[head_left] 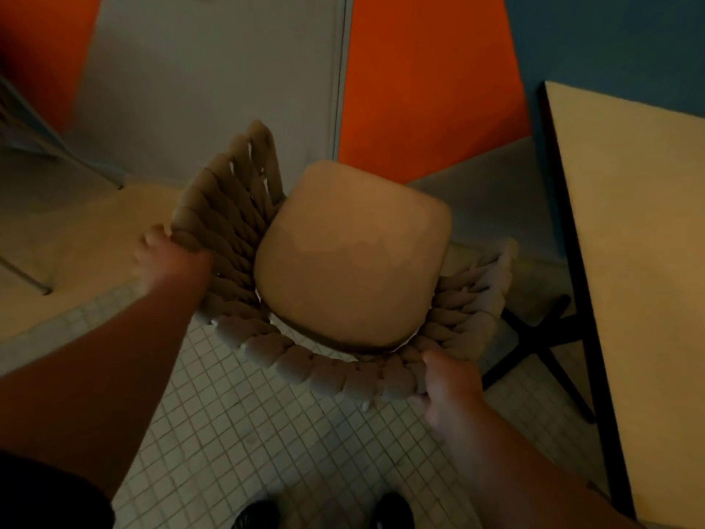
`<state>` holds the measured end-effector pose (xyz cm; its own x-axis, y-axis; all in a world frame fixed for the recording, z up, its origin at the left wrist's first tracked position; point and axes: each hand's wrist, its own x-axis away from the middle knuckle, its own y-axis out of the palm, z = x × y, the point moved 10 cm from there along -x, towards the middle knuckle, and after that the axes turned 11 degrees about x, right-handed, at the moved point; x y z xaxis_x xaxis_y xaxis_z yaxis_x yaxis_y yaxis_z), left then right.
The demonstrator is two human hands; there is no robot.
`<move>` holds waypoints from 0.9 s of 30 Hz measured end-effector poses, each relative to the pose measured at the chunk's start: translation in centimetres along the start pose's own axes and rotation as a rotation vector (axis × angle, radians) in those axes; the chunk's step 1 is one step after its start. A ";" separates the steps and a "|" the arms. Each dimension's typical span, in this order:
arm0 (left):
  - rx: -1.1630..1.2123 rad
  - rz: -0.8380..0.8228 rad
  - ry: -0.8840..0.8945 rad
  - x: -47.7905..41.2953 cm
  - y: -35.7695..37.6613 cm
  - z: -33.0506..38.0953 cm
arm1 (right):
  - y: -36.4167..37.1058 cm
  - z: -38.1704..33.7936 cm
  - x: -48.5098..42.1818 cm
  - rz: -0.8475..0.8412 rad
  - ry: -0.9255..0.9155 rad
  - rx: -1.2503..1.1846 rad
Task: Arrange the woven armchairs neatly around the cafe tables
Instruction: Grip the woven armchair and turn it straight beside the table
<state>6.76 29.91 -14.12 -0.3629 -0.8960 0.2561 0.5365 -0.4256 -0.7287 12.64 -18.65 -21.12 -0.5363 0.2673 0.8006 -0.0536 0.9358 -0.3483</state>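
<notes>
A woven armchair [236, 238] with thick beige rope weave and a tan seat cushion [351, 257] stands on the tiled floor below me. My left hand [168, 261] grips the rim of its left armrest. My right hand [446, 379] grips the woven rim at the back right. A cafe table [629, 242] with a cream top and dark edge stands to the right of the chair. Its black cross base [534, 337] lies close beside the chair's right side.
An orange wall panel [427, 78] and a grey door [213, 70] stand beyond the chair. A blue wall [610, 36] is behind the table. Thin metal legs of another piece of furniture [34, 147] show at the far left. My dark shoes [393, 509] stand on small white tiles.
</notes>
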 end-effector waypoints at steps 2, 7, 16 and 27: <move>-0.102 0.005 0.295 4.3 0.5 3.5 | -0.4 -0.7 1.2 -0.105 0.010 0.143; -0.470 -0.648 0.692 20.8 11.6 6.2 | -6.7 -9.8 3.6 0.059 -0.517 0.576; -0.765 -0.849 0.614 24.9 16.7 3.9 | -2.7 -17.6 -2.1 -0.092 -1.059 2.151; -0.815 -0.850 0.667 24.5 17.6 3.4 | -0.7 -17.3 -4.5 -0.065 -1.104 2.353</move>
<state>9.95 0.07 -18.51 -0.7760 -0.0644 0.6274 -0.5531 -0.4087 -0.7260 29.65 -16.50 -16.05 -0.4662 -0.5433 0.6982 -0.0059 -0.7873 -0.6166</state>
